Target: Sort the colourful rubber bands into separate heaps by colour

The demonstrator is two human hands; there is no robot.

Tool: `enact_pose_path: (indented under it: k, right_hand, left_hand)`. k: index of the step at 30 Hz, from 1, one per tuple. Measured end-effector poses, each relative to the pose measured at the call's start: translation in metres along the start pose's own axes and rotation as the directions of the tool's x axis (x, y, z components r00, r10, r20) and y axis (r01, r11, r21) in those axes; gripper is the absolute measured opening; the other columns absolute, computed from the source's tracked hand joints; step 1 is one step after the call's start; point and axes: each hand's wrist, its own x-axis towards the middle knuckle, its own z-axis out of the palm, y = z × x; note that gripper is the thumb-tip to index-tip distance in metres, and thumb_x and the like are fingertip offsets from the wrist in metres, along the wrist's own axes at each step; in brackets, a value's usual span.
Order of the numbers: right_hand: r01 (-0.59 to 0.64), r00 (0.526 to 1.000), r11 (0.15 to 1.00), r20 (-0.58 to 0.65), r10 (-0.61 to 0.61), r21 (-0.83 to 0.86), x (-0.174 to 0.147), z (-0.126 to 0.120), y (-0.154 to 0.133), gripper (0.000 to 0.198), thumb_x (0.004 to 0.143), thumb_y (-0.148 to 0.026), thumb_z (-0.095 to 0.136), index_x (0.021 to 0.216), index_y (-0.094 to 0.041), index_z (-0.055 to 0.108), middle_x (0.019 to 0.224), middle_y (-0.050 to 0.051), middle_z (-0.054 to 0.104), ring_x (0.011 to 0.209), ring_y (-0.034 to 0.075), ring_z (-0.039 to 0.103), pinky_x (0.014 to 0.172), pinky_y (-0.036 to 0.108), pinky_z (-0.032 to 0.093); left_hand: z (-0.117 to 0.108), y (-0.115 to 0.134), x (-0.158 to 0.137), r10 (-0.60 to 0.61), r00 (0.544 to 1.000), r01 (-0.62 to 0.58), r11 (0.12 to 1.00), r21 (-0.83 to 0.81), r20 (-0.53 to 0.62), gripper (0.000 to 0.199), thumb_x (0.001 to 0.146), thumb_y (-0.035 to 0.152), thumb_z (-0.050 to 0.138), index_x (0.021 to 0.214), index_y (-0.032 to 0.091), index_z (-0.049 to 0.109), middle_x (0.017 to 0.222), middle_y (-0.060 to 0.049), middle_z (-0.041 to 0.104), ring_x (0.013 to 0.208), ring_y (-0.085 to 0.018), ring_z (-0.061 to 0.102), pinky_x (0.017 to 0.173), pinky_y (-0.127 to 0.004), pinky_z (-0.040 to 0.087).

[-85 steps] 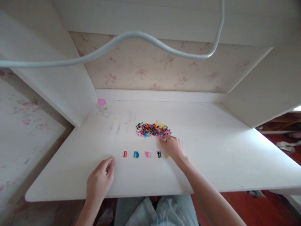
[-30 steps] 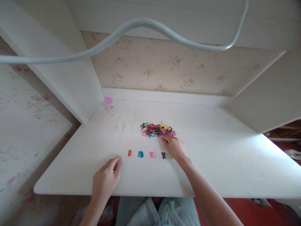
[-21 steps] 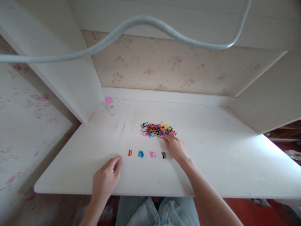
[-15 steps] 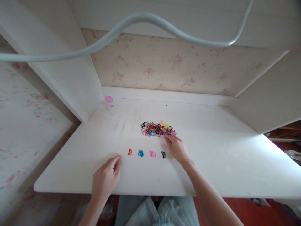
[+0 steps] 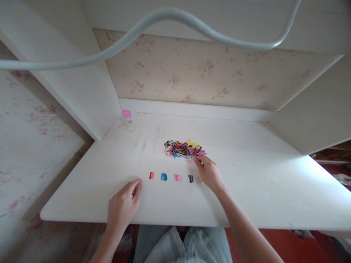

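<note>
A heap of small coloured rubber bands (image 5: 183, 149) lies on the white desk. My right hand (image 5: 208, 171) is at the heap's near right edge, thumb and forefinger pinched on what looks like a pale pink rubber band (image 5: 190, 160). Nearer me runs a row of small groups: red bands (image 5: 151, 175), blue bands (image 5: 163, 177), pink bands (image 5: 177, 178), black bands (image 5: 191, 178) and yellow bands (image 5: 202, 180), the last partly hidden by my right hand. Left of the row, my left hand (image 5: 124, 201) rests on the desk, fingers curled and closed, with nothing visible in it.
A clear bottle with a pink lid (image 5: 126, 114) stands at the desk's back left corner. Side panels and a back wall enclose the white desk (image 5: 246, 190). A pale cable (image 5: 170, 15) crosses high in front. The desk's front edge is close to my lap.
My right hand has shifted slightly right along the heap's near edge, and a pale pink band now shows by its fingertips. More of the yellow group is visible. My left hand stays put.
</note>
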Motion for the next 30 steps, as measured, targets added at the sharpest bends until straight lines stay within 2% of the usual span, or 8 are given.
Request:
enact_pose_path:
  k: [5,13,16,25,30]
  right_hand:
    - [0.106,0.994,0.990,0.010,-0.107,0.092,-0.018,-0.005,-0.021,0.030,0.095,-0.037,0.039,0.097,-0.022,0.065,0.099,0.005,0.067,0.079,0.014,0.061,0.069,0.022,0.045]
    - [0.173,0.978,0.984,0.105,-0.177,0.049,-0.054,0.008,-0.043,0.028,0.098,-0.030,0.038,0.100,-0.024,0.065,0.102,0.003,0.069,0.086,0.013,0.065,0.077,0.021,0.047]
    - [0.178,0.981,0.984,0.078,-0.179,0.021,-0.060,0.014,-0.042,0.026,0.097,-0.029,0.040,0.102,-0.025,0.065,0.101,0.002,0.070,0.085,0.013,0.065,0.075,0.020,0.046]
    - [0.200,0.978,0.963,-0.025,-0.207,-0.181,-0.073,0.030,-0.034,0.029,0.098,-0.034,0.042,0.095,-0.026,0.070,0.076,0.001,0.070,0.069,0.013,0.062,0.064,0.022,0.039]
    - [0.207,0.976,0.962,-0.030,-0.215,-0.176,-0.074,0.035,-0.038,0.028,0.098,-0.032,0.042,0.095,-0.027,0.070,0.073,0.001,0.069,0.075,0.014,0.060,0.065,0.023,0.038]
  left_hand:
    - [-0.001,0.002,0.000,-0.016,1.000,0.016,1.000,-0.011,0.005,0.021,0.089,0.036,0.050,0.096,0.025,0.067,0.090,0.002,0.073,0.070,-0.009,0.067,0.062,-0.018,0.043]
    - [-0.003,0.004,0.001,-0.023,1.000,0.024,1.000,-0.012,0.019,0.022,0.089,0.035,0.049,0.096,0.025,0.067,0.087,0.003,0.073,0.069,-0.009,0.066,0.061,-0.018,0.042]
    - [-0.003,0.004,0.000,-0.032,0.999,0.032,0.999,-0.012,0.030,0.021,0.089,0.035,0.049,0.096,0.026,0.067,0.086,0.004,0.073,0.068,-0.009,0.066,0.061,-0.018,0.041]
    - [-0.004,0.005,0.001,-0.006,1.000,0.006,1.000,-0.001,0.030,0.021,0.089,0.035,0.050,0.096,0.026,0.067,0.088,0.004,0.073,0.070,-0.008,0.066,0.062,-0.018,0.042]
    - [-0.004,0.004,0.000,-0.002,0.999,0.002,1.000,0.012,0.035,0.021,0.089,0.035,0.049,0.096,0.027,0.067,0.089,0.004,0.073,0.070,-0.009,0.067,0.062,-0.019,0.042]
